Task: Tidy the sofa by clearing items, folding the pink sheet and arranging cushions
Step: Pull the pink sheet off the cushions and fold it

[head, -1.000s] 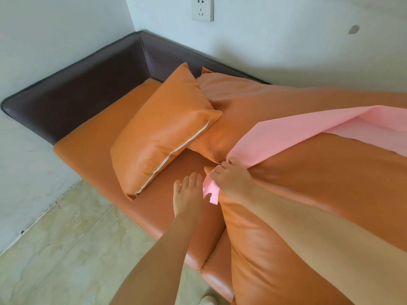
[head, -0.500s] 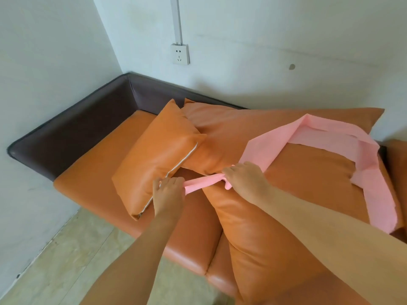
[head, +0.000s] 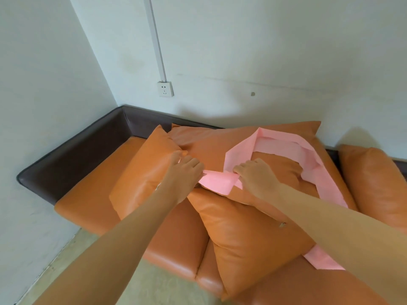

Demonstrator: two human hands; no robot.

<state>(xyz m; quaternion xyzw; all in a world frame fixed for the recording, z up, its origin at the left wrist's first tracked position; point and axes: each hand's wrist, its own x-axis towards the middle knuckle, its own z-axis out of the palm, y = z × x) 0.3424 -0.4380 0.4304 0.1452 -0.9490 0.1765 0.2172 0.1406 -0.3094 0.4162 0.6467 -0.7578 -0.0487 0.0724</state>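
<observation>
A pink sheet (head: 284,146) lies pinned between two large orange cushions, looping round the top one (head: 248,234), with an end sticking out at the lower right. My left hand (head: 187,172) and my right hand (head: 255,177) each pinch the sheet's near corner, stretched between them over the cushion. A smaller orange cushion (head: 145,172) leans at the left, partly under my left hand. The lower large cushion (head: 209,139) lies against the sofa back.
The orange sofa (head: 88,205) has a dark brown backrest (head: 72,155) in the room's corner. Another orange cushion (head: 372,183) sits at the right. A wall socket (head: 165,89) is above. Pale floor (head: 66,260) lies at the lower left.
My left hand went from resting open on the seat to pinching the sheet's corner. Both hands have lifted that corner up over the cushion. My view has pulled back and up.
</observation>
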